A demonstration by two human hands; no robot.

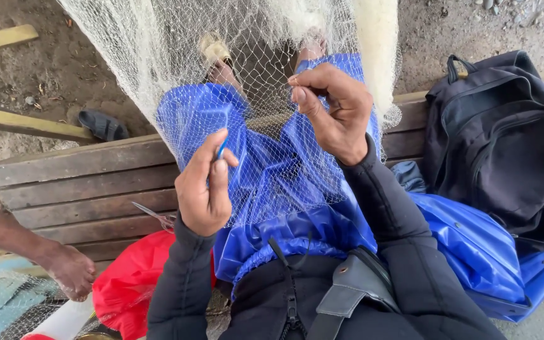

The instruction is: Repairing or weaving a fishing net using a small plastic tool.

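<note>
A pale fishing net (266, 56) hangs down over my lap, which is covered in shiny blue waterproof fabric (284, 170). My left hand (204, 186) is closed around a thin blue netting needle (221, 150), its tip at the mesh. My right hand (335, 107) is raised higher, thumb and fingers pinching a strand of the net. Both arms wear dark sleeves. My sandalled feet (216, 56) show through the mesh on the dirt ground.
I sit on a weathered wooden bench (77, 189). Scissors (155, 216) lie on it beside a red bundle (127, 283). A black backpack (505, 138) stands at the right. Another person's bare foot (67, 271) rests at lower left. A dark sandal (102, 124) lies on the ground.
</note>
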